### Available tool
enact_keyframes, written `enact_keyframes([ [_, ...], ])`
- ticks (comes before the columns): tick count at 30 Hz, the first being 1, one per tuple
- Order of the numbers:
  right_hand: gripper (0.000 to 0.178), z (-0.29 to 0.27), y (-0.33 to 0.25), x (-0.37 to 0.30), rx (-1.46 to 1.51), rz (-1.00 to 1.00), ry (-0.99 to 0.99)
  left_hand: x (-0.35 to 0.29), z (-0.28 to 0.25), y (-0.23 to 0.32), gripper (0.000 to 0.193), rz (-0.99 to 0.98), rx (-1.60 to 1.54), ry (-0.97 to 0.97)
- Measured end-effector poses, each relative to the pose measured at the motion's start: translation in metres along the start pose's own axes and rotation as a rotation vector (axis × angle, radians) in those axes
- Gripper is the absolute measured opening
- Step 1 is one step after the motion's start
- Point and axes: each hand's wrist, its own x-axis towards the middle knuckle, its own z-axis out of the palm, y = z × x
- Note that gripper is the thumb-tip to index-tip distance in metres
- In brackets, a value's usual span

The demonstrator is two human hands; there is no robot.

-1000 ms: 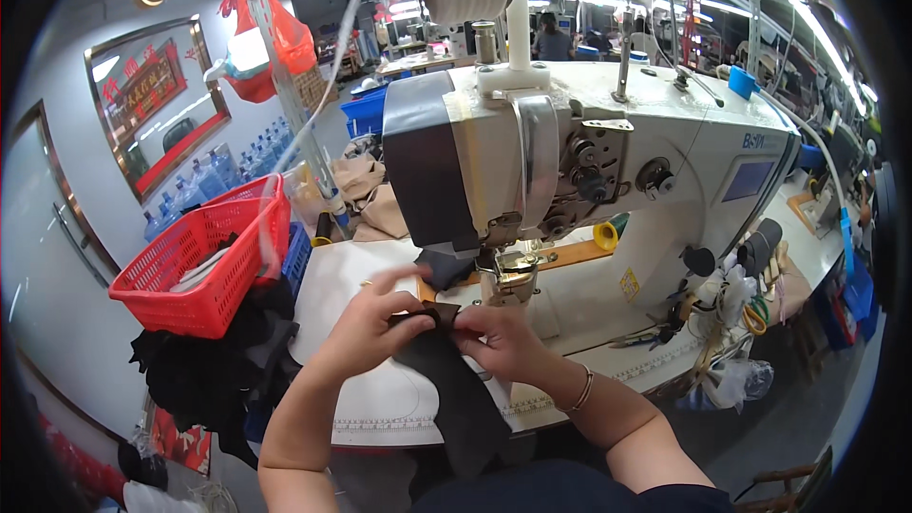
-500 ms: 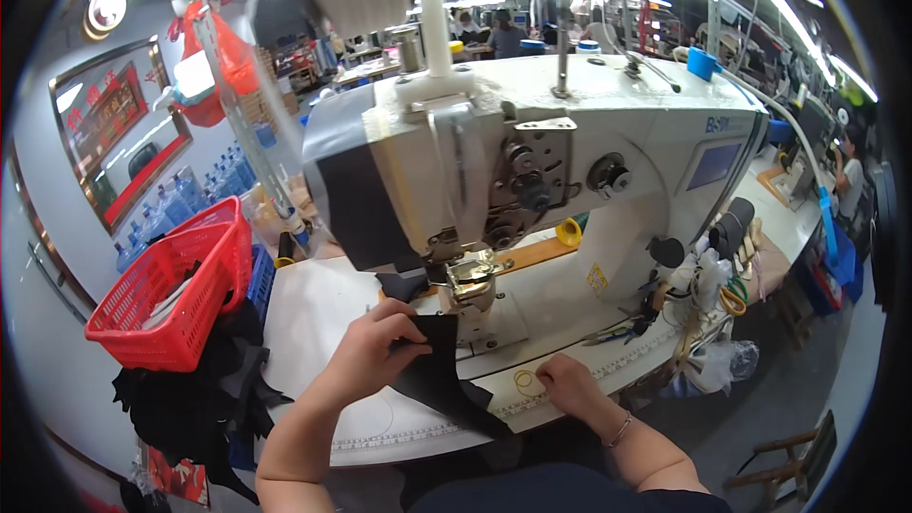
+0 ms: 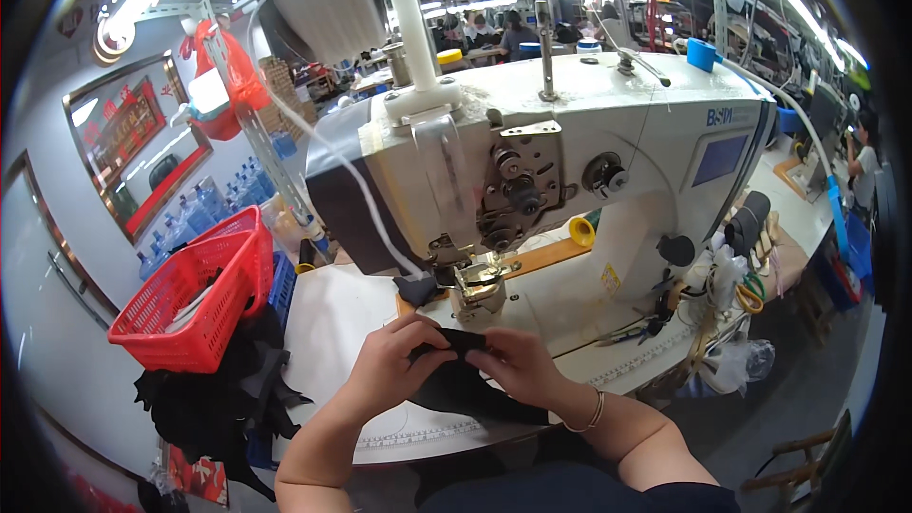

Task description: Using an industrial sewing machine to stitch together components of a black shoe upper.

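A piece of black fabric (image 3: 473, 393) hangs between my two hands, just in front of the sewing machine's needle area (image 3: 480, 287). Its upper edge is pinched by my left hand (image 3: 399, 361), thumb against fingers. Close beside it, my right hand (image 3: 524, 369) grips the same edge with its thumb on the near side. The fabric's lower part drapes over the front edge of the white table. Another dark scrap (image 3: 415, 289) sits left of the presser foot, partly behind the machine head.
The large white sewing machine (image 3: 399, 142) fills the middle. Left stand a red plastic basket (image 3: 180, 323) and a heap of black cloth (image 3: 204, 385). A measuring tape strip (image 3: 627, 375) runs along the table front. Tools (image 3: 622, 332) and plastic bags (image 3: 727, 366) lie right.
My right hand has moved left from the tabletop, where a yellow loop lay beside it, to the black fabric's upper edge. My left hand keeps its hold. The view has shifted slightly.
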Motion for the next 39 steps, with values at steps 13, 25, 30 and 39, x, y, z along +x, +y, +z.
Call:
enact_keyframes([
  [13, 0.013, 0.009, -0.031, 0.035, -0.200, -0.028, -0.231, -0.007, -0.031, 0.012, 0.019, -0.113, 0.087, 0.073],
  [25, 0.018, 0.010, -0.029, 0.030, -0.077, 0.040, -0.253, -0.011, -0.028, 0.009, 0.020, -0.340, -0.132, 0.023],
  [30, 0.018, 0.015, -0.026, 0.030, -0.055, 0.081, -0.247, -0.016, -0.027, 0.005, 0.019, -0.344, -0.129, 0.037],
  [39, 0.016, 0.017, -0.020, 0.029, -0.039, 0.037, -0.230, -0.020, -0.022, 0.000, 0.018, -0.377, -0.166, 0.032],
])
